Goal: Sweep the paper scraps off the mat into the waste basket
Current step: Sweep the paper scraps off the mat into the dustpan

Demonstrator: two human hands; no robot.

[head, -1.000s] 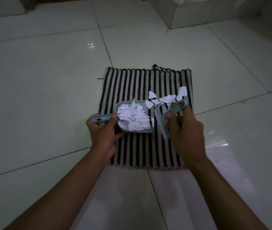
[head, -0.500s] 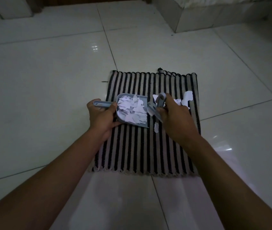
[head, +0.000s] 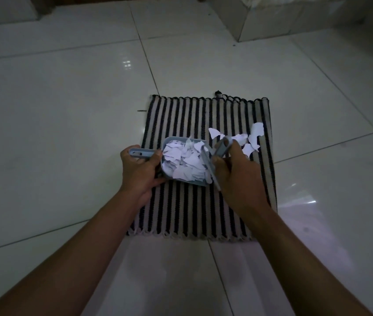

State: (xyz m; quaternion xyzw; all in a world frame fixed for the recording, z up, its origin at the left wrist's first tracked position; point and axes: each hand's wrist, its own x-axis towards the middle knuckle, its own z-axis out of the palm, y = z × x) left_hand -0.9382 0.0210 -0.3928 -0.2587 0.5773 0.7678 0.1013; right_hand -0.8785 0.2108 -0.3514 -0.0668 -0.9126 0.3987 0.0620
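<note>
A black-and-beige striped mat (head: 190, 215) lies on the tiled floor. My left hand (head: 141, 173) grips the handle of a small grey dustpan (head: 143, 153) that rests on the mat, heaped with white paper scraps (head: 184, 164). My right hand (head: 238, 176) grips a small grey brush (head: 221, 149) held against the pan's open right side. Several loose paper scraps (head: 252, 135) lie on the mat to the right, just beyond the brush. No waste basket is in view.
Glossy white floor tiles (head: 67, 110) surround the mat on all sides. A low tiled block or step (head: 272, 21) stands at the back right. Another pale block (head: 10, 8) sits at the back left corner.
The brush swept left against the pan's mouth and pushed more scraps inside. The view shifted, so the mat now sits lower and more to the right. Fewer loose scraps lie beside the pan.
</note>
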